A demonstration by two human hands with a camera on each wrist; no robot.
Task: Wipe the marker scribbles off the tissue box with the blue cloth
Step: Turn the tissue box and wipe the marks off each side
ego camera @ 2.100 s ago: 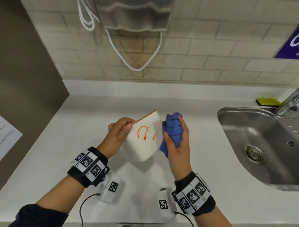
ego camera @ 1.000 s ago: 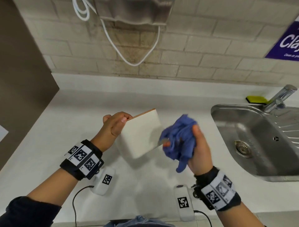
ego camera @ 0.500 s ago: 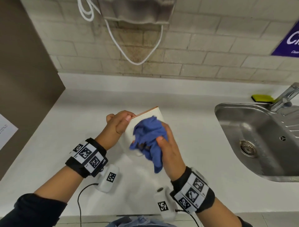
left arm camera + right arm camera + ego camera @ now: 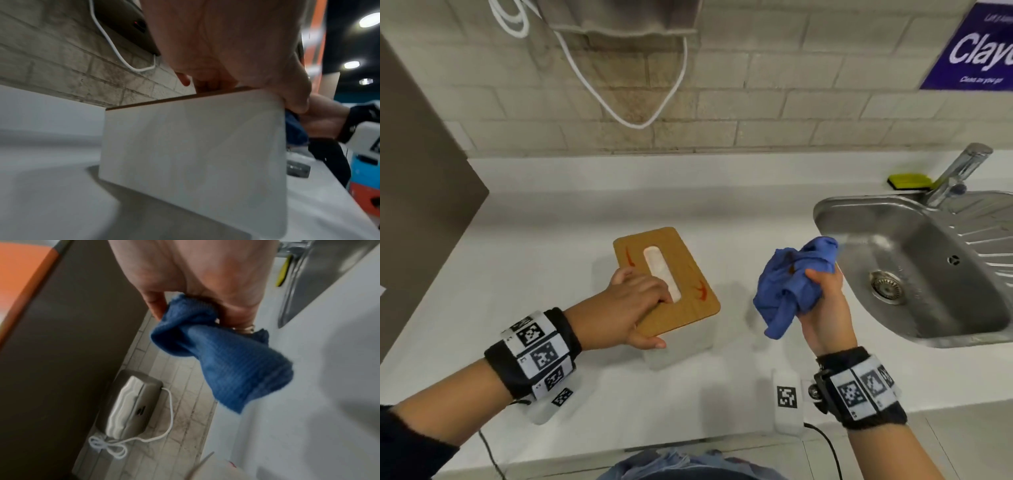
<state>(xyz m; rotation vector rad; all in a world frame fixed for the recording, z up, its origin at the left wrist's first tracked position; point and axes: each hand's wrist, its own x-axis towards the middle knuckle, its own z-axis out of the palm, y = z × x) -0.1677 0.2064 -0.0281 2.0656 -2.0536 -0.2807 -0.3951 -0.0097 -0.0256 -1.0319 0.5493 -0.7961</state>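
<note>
White counter (image 4: pixel 551 260) beneath a brick wall (image 4: pixel 774 85), steel sink (image 4: pixel 914 308) at right. Left hand (image 4: pixel 626 308) grips the tissue box (image 4: pixel 688 308); right hand (image 4: pixel 825 308) clutches the bunched blue cloth (image 4: pixel 791 284).

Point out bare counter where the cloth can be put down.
Bare counter lies left of the tissue box, behind it toward the wall, and between it and the sink. The near edge is crowded by both wrists' white modules.
</note>
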